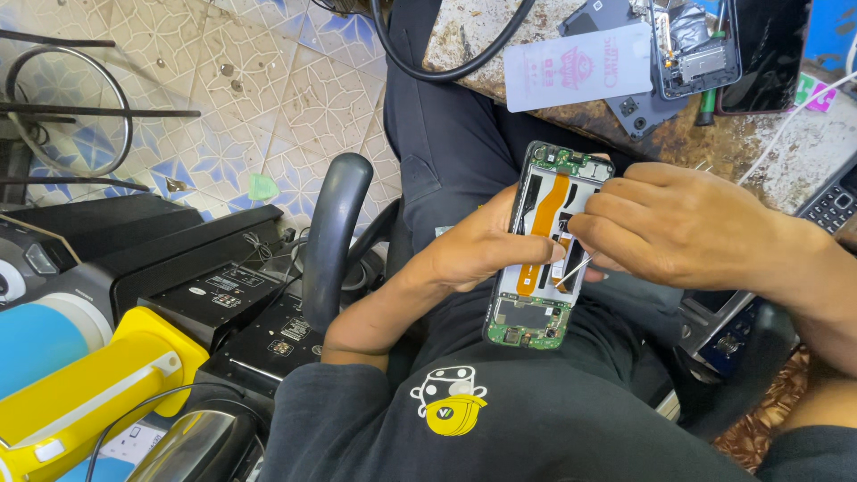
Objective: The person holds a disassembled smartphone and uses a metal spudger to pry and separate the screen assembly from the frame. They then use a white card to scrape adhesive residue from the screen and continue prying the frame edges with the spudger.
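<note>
Head view: left hand (482, 250) cradles the opened smartphone with green circuit boards and orange flex cable (544, 245) from beneath over the lap, grip closed round its left edge, likely so the internals face up. Right hand (687, 228) pinches a thin metal pick (571, 270), tip on the lower mid-frame. Worn mottled work surface (759, 152) just beyond carries another dismantled phone (696, 40). Black chair armrest (332, 232) crowds the left elbow; right side is freer.

Opened phone (540, 254): over the lap, between both hands
Counter (714, 143): behind it, carrying 1 second phone (696, 45)
Chair arm (332, 232): left
</note>
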